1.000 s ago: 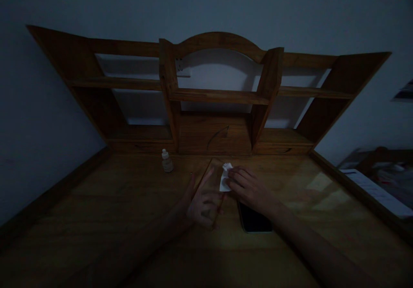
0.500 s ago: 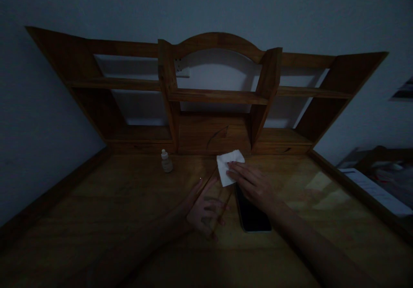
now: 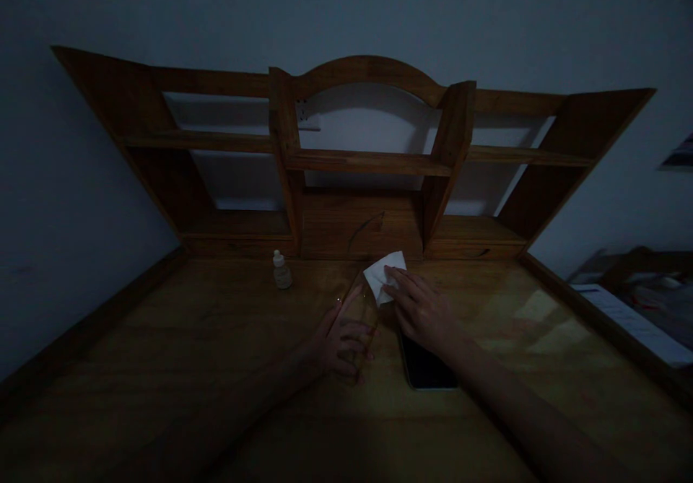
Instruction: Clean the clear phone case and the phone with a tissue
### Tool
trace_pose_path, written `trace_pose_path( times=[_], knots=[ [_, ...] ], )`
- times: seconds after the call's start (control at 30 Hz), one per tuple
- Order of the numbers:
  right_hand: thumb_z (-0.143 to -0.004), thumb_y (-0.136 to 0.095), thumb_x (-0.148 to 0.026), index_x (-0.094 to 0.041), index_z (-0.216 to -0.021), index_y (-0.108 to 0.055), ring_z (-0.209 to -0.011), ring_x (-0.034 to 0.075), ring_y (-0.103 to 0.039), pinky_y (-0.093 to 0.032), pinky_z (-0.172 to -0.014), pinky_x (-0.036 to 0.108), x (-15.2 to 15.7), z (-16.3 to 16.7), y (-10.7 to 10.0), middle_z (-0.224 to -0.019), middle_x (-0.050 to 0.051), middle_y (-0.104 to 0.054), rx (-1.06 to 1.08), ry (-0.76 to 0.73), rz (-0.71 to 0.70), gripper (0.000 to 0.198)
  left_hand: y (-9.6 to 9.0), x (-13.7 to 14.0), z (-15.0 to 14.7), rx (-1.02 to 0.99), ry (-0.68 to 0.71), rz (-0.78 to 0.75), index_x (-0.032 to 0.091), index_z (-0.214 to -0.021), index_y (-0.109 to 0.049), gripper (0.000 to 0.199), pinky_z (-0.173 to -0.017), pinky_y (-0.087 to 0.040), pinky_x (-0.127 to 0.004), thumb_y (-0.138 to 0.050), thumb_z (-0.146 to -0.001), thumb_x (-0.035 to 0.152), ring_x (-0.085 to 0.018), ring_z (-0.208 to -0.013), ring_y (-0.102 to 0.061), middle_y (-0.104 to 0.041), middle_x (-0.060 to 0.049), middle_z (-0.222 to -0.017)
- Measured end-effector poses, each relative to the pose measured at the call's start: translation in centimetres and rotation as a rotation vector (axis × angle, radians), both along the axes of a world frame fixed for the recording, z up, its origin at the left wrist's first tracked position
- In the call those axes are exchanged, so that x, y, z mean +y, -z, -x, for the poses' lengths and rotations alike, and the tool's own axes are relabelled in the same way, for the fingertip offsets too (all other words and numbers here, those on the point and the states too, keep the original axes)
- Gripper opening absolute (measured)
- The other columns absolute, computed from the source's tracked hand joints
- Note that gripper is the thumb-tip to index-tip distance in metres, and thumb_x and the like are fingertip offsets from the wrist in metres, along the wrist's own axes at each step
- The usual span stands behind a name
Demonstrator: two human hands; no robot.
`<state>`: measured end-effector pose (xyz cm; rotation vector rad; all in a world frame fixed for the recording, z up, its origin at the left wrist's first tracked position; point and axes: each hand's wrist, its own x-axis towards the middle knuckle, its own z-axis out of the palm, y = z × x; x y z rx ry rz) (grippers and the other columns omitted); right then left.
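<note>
My right hand (image 3: 425, 313) pinches a folded white tissue (image 3: 383, 275) with its fingertips. The tissue is against the far end of a clear, thin sheet (image 3: 373, 315), of which little more than the edges shows in the dim light. My left hand (image 3: 338, 342) appears to hold this sheet by its long sides, the fingers bent around it; the exact contact is hard to make out. A black phone (image 3: 427, 367) lies flat on the desk, partly hidden under my right hand and forearm. Left of the hands stands a small dropper-type bottle (image 3: 281, 272) with a white top.
A wooden shelf unit (image 3: 368, 162) runs along the back of the wooden desk (image 3: 216, 324), against the wall. Raised wooden rims (image 3: 595, 317) bound the desk's sides. Beyond the right rim lies a white box or paper stack (image 3: 631, 320). A socket (image 3: 308, 118) shows behind the shelf.
The tissue has turned and shifted slightly under my right fingertips. My left hand has tilted, so its palm is less visible through the clear sheet. Bottle and phone stay in place.
</note>
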<state>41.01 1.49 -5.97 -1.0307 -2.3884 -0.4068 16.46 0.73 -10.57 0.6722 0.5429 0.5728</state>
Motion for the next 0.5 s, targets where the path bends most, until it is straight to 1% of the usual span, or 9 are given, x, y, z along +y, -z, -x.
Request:
trace_pose_path(
  times=[0.07,0.17,0.23,0.37,0.5],
  knots=[
    [-0.088,-0.053,-0.012,-0.014,-0.121,-0.06,-0.128,0.032,-0.05,-0.048,-0.103,0.051,0.0,0.2,0.3,-0.14,0.017,-0.053,0.057,0.002,-0.002,0.034,0.4,0.0,-0.1,0.049,-0.015,-0.05,0.025,-0.152,-0.024,0.081,-0.067,-0.054,-0.045,-0.04,-0.086,0.07,-0.03,-0.092,-0.064,-0.062,-0.016,-0.115],
    [-0.089,-0.051,-0.013,-0.014,-0.119,-0.057,-0.124,0.03,-0.053,-0.048,-0.103,0.049,0.0,0.5,0.8,-0.133,0.017,-0.057,0.145,-0.005,0.009,0.031,0.3,-0.3,-0.4,0.068,-0.07,-0.14,0.035,-0.153,-0.011,0.08,-0.065,-0.053,-0.045,-0.041,-0.087,0.068,-0.03,-0.09,-0.064,-0.06,-0.015,-0.119],
    [-0.09,-0.05,-0.014,-0.015,-0.118,-0.057,-0.123,0.03,-0.054,-0.049,-0.102,0.049,0.2,0.6,1.2,-0.13,0.017,-0.057,0.177,-0.011,0.031,0.029,-0.2,-0.6,-0.7,0.102,-0.086,-0.147,0.038,-0.154,-0.004,0.083,-0.063,-0.053,-0.045,-0.042,-0.086,0.068,-0.03,-0.088,-0.065,-0.061,-0.014,-0.116],
    [-0.091,-0.05,-0.015,-0.017,-0.113,-0.058,-0.121,0.03,-0.055,-0.05,-0.101,0.051,0.4,0.6,1.2,-0.128,0.016,-0.057,0.203,-0.015,0.08,0.024,-1.5,-1.1,-1.1,0.146,-0.098,-0.157,0.038,-0.153,0.001,0.093,-0.062,-0.053,-0.045,-0.048,-0.082,0.07,-0.031,-0.088,-0.065,-0.061,-0.013,-0.114],
    [-0.091,-0.051,-0.015,-0.017,-0.114,-0.056,-0.12,0.03,-0.055,-0.049,-0.101,0.05,0.3,0.7,0.9,-0.129,0.016,-0.056,0.236,-0.024,0.104,0.024,-1.9,-1.4,-1.1,0.143,-0.083,-0.143,0.035,-0.154,-0.001,0.095,-0.063,-0.052,-0.044,-0.049,-0.08,0.071,-0.031,-0.088,-0.064,-0.06,-0.014,-0.117]
  ],
)
